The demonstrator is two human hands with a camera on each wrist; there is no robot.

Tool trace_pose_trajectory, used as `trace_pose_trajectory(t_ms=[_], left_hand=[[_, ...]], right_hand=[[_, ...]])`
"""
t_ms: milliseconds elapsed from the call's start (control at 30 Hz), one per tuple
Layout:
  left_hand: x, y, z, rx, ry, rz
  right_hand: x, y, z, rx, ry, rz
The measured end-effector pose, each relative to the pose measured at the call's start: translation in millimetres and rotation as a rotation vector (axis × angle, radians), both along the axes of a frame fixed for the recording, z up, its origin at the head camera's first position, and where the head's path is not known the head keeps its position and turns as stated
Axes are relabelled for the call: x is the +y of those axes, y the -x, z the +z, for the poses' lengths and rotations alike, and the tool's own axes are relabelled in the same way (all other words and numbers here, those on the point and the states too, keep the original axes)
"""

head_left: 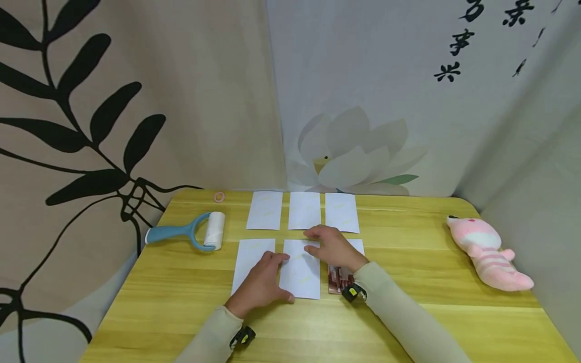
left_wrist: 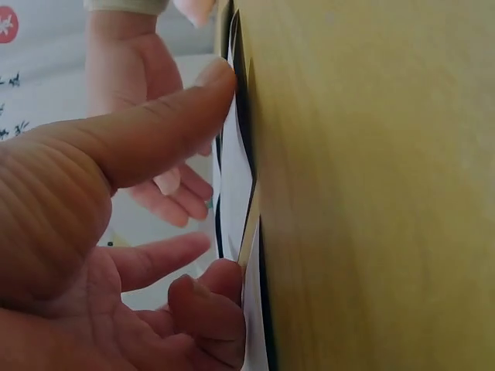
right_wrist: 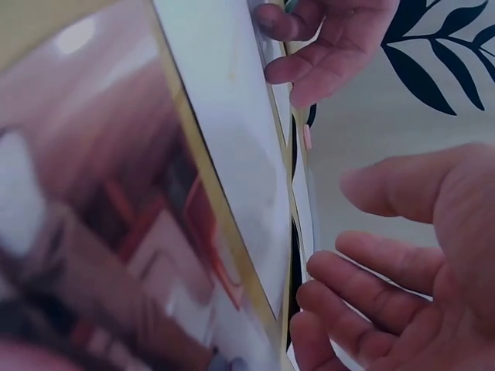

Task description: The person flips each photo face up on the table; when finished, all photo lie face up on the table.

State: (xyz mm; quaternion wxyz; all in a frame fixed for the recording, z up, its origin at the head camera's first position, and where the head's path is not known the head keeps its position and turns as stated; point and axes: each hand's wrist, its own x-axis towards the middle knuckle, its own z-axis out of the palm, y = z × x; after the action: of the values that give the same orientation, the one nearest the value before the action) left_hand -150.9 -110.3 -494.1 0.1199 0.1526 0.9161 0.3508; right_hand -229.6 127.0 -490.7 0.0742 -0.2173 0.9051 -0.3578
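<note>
White cards lie in two rows on the wooden table. My left hand (head_left: 260,283) is at the left side of the front middle card (head_left: 301,280), its thumb (left_wrist: 174,131) at the card's near edge. Beneath that hand is part of the front left card (head_left: 249,254). My right hand (head_left: 335,247) hovers around the middle card's upper right corner with loosely bent fingers (right_wrist: 379,301), and nothing is in its grasp. Below the right wrist lies a glossy printed photo (right_wrist: 100,193), partly hidden by the arm in the head view.
A blue-handled lint roller (head_left: 174,232) and a small pink ring (head_left: 219,196) lie at the left. The back row holds white cards (head_left: 304,210) near the curtain (head_left: 218,101). A pink plush toy (head_left: 487,254) lies at the right edge.
</note>
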Motion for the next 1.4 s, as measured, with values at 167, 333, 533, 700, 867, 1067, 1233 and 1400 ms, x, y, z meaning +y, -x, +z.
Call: trace_pose_trajectory(t_ms=[167,333,533,700,867,1067,1233,1400], left_hand=[[0.6,1.2,-2.1,0.007,0.006,-0.034],[0.9,3.1,-4.7,0.02,0.015,-0.044],[1.9,4.8,-6.3,0.006,0.019,-0.036],[2.5,6.2,-8.4,-0.008,0.005,-0.014],[3.7,7.0,-5.6,-0.025,-0.025,0.012],[5.0,11.6,-5.5,-0.039,-0.118,0.047],[4.8,15.0,-7.1,-0.064,-0.232,0.092],[5.0,15.2,-4.6,-0.069,-0.34,0.127]], right_hand=[[-4.8,5.3,-4.7,-0.004,-0.058,0.042],[-7.6,7.5,-8.3,0.009,-0.079,0.075],[-8.3,8.1,-9.1,0.036,-0.086,0.052],[-6.6,10.4,-7.1,0.06,-0.046,0.011],[-4.1,12.5,-6.6,0.068,-0.035,-0.01],[-4.0,10.1,-2.8,0.074,-0.023,-0.021],[-4.4,6.3,1.9,0.097,0.008,-0.036],[-4.1,0.8,5.8,0.099,0.071,-0.043]])
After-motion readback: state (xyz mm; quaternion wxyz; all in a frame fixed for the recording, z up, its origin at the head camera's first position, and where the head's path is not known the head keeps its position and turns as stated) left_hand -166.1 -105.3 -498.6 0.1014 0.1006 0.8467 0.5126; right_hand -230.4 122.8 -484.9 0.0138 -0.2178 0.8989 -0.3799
